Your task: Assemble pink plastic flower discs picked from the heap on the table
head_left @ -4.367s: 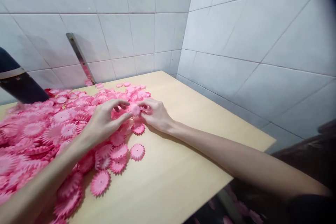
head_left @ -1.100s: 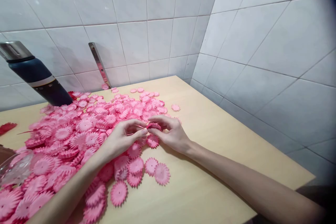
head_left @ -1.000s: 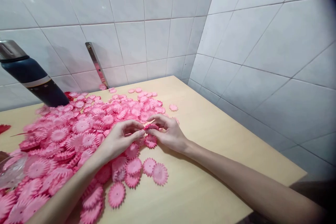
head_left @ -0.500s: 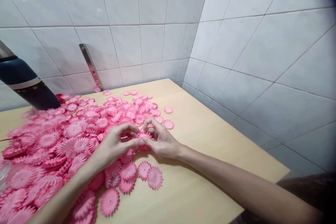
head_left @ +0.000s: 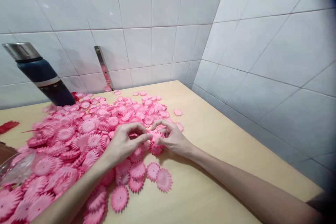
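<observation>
A big heap of pink paper flower cut-outs covers the left half of a light wooden table. My left hand and my right hand meet at the heap's near right edge. Both pinch the same small pink flower piece between thumb and fingertips, just above the table. Several loose flowers lie flat on the table below my hands.
A dark blue flask with a steel cap stands at the back left. A metal strip leans on the tiled wall. White tiled walls close the back and right. A clear plastic bag and a red scrap lie far left.
My hands have stayed together at the heap's edge, working the same pink piece with small finger shifts. The view has swung slightly.
</observation>
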Demonstrator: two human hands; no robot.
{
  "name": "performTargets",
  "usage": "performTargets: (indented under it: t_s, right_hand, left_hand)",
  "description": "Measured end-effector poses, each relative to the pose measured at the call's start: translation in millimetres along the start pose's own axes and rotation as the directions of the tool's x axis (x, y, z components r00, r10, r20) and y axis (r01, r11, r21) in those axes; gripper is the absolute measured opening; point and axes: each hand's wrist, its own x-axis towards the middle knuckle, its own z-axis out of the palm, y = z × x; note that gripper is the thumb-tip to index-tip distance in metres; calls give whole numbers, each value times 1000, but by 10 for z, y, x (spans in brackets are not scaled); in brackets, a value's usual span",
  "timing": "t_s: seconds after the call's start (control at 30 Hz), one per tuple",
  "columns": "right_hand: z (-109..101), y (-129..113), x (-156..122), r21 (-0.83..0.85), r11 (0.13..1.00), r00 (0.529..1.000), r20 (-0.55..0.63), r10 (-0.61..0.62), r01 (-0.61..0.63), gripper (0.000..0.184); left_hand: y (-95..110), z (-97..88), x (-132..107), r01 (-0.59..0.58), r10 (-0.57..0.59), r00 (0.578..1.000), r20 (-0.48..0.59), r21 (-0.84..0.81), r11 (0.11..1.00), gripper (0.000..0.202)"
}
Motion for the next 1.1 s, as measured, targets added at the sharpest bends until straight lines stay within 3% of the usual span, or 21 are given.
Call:
performTargets:
  t_s: [0.17,0.3,0.4,0.47,0.57,0.63,0.73,0.87,0.97,1.1]
  right_hand:
    - [36,-58,3,-29,998,992,-117,50,-54,41]
    - [30,-74,-36,-190,981,991,-134,21,-46,49]
    - [18,-43,-30,-282,959,984,-165,-68,19,32]
    - [9,-25,-8,-388,917,973,-157,-167,95,23]
    - [-3,-35,15,-564,802,939,-125,-321,199,30]
    - [-7,-54,15,-595,774,925,-126,-358,218,24]
    - [-5,-56,7,-487,852,940,-161,-302,191,19]
    - [-10,-7,22,-231,959,961,-182,-207,163,26]
    - [-28,9,45,-115,982,972,-169,-166,148,26]
    - [-48,-8,71,-141,978,972,-157,-175,153,19]
  left_hand:
    - [-36,8,-1,57,-61,991,-118,-29,998,17]
    - [-105,-162,44,55,-104,951,-292,-171,984,19]
    - [-125,-290,87,33,-154,916,-370,-314,949,25]
    - [-113,-308,98,34,-167,922,-350,-354,934,26]
    - [-76,-258,83,41,-160,940,-300,-368,929,26]
    - [-52,-211,62,45,-138,954,-265,-328,943,25]
    - [-25,-148,30,35,-75,986,-147,-259,965,26]
    - [-21,-75,0,-8,7,1000,-4,-358,934,30]
    - [-41,-50,-3,-34,33,999,-8,-319,947,28]
    - [-63,-52,30,-3,-9,998,-69,-164,986,24]
